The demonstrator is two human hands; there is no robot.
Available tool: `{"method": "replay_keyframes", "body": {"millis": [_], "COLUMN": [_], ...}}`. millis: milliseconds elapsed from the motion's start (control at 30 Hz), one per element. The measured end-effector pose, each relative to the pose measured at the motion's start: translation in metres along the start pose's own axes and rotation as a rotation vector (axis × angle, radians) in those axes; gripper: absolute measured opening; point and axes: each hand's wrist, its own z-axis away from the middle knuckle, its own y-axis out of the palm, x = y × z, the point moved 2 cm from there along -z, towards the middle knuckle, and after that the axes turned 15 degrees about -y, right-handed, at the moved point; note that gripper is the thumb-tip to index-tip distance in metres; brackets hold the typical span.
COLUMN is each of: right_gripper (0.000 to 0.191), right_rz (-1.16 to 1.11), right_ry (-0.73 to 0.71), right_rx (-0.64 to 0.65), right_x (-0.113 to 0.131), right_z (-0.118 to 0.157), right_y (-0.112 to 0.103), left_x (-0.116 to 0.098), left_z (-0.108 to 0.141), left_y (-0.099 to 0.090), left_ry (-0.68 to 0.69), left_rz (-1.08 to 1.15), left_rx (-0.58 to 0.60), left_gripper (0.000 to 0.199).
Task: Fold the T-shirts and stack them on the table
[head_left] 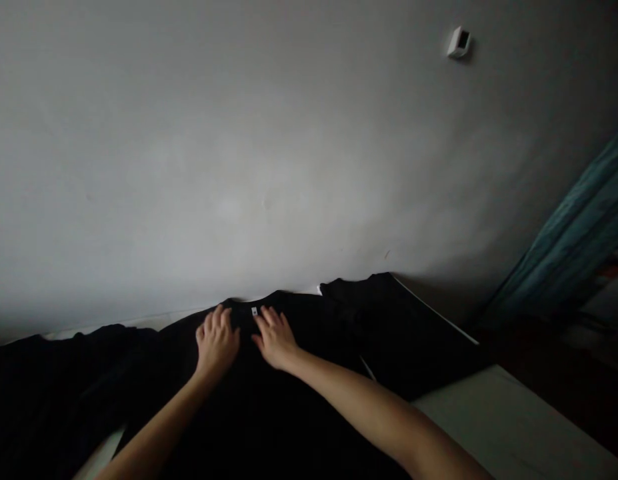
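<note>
A black shirt (269, 413) lies spread out with its neckline toward the wall, and a small white label (255, 311) shows at the collar. My left hand (217, 337) rests on the cloth just left of the label, fingers spread and pointing away from me. On the label's other side, my right hand (275, 337) lies on the fabric near the collar, its fingers apart and the thumb out. Neither hand is closed on the cloth. The dark fabric hides most folds and seams.
More black garments lie on both sides, one at the left (53, 400) and one at the right (389, 327). Pale tabletop (499, 420) shows at the lower right. A grey wall (269, 167) stands behind, with a small white box (459, 43) on it. A teal curtain (579, 213) hangs at right.
</note>
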Motion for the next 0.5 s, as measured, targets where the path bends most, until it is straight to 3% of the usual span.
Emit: {"method": "replay_keyframes", "body": {"millis": [33, 67, 100, 200, 300, 400, 500], "right_gripper": [0.052, 0.053, 0.054, 0.055, 0.059, 0.062, 0.056], "right_rz": [-0.052, -0.078, -0.072, 0.016, 0.099, 0.039, -0.155], "right_ry": [-0.14, -0.189, -0.134, 0.158, 0.241, -0.014, -0.224], "right_rx": [0.028, 0.065, 0.091, 0.151, 0.162, 0.164, 0.224], "right_x": [0.003, -0.001, -0.012, -0.052, -0.059, -0.026, -0.001], "right_z": [0.018, 0.036, 0.054, 0.091, 0.101, 0.106, 0.133], "right_y": [0.004, 0.004, 0.0, -0.027, -0.051, -0.052, -0.044], "left_x": [0.005, 0.017, 0.034, 0.098, 0.129, 0.125, 0.135], "left_z": [0.019, 0.035, 0.047, 0.061, 0.06, 0.08, 0.127], "left_y": [0.005, 0.009, 0.011, 0.0, -0.026, -0.055, -0.072], "left_ry": [0.101, 0.215, 0.31, 0.42, 0.288, 0.151, 0.18], "left_rz": [0.027, 0.036, 0.022, -0.029, -0.122, -0.149, -0.154], "left_rx": [0.041, 0.106, 0.168, 0.23, 0.214, 0.181, 0.181], "left_gripper": [0.052, 0.052, 0.05, 0.047, 0.051, 0.051, 0.046]}}
